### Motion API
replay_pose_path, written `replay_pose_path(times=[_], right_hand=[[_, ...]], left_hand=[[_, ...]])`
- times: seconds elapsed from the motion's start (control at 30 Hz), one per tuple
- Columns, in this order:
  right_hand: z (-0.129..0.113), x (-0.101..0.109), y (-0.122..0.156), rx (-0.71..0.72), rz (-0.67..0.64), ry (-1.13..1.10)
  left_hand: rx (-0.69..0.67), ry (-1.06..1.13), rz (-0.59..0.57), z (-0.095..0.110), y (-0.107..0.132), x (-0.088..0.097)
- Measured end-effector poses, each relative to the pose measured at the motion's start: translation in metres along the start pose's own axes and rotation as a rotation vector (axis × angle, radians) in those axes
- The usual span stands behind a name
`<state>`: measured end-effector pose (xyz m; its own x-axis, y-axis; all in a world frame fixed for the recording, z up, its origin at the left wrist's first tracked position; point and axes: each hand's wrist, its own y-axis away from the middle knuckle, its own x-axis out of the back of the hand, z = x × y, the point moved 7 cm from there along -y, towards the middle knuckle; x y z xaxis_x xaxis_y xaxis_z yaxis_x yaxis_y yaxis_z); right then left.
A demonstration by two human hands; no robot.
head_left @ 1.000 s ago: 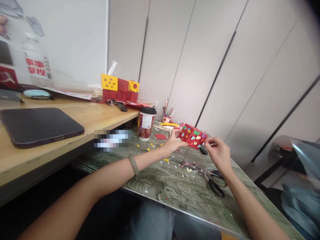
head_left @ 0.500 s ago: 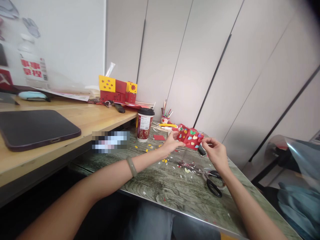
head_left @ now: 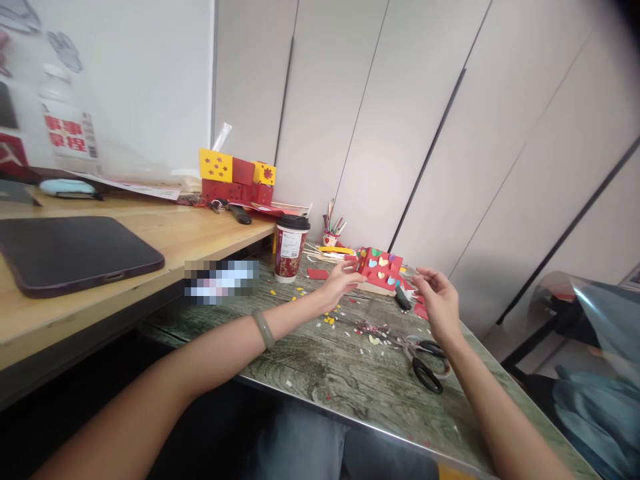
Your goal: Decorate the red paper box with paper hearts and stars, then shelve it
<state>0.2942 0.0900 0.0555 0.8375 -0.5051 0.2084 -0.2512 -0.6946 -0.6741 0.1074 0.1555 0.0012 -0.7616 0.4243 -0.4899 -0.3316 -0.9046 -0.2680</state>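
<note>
A small red paper box or folded card, decorated with coloured hearts and other cut-out shapes, stands near the back of the dark wood-grain table. At its left edge is my left hand, thumb and fingers apart; whether they touch the paper I cannot tell. My right hand hovers to the right, away from the box, fingers loosely bent and apart with nothing visible in them. A dark-handled tool lies between that hand and the box. Scissors with black handles rest below my right hand.
Paper scraps and yellow bits litter the table. A lidded paper cup stands left, a pen holder behind. The raised wooden desk carries a tablet or phone and a red-and-yellow box.
The decorated red paper has gone lower and turned, and now stands on the table. My right hand has drawn away from its right edge and its fingers have parted.
</note>
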Motion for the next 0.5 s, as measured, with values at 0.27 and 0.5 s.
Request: replay_pose_path(times=[0.27,0.5], right_hand=[[-0.007,-0.03,0.01,0.231,-0.266,0.058],[-0.014,-0.032,0.013,0.288,-0.209,0.026]], left_hand=[[0.245,0.217,-0.185,-0.012,0.006,-0.015],[0.316,0.349,-0.266,-0.015,0.015,-0.027]])
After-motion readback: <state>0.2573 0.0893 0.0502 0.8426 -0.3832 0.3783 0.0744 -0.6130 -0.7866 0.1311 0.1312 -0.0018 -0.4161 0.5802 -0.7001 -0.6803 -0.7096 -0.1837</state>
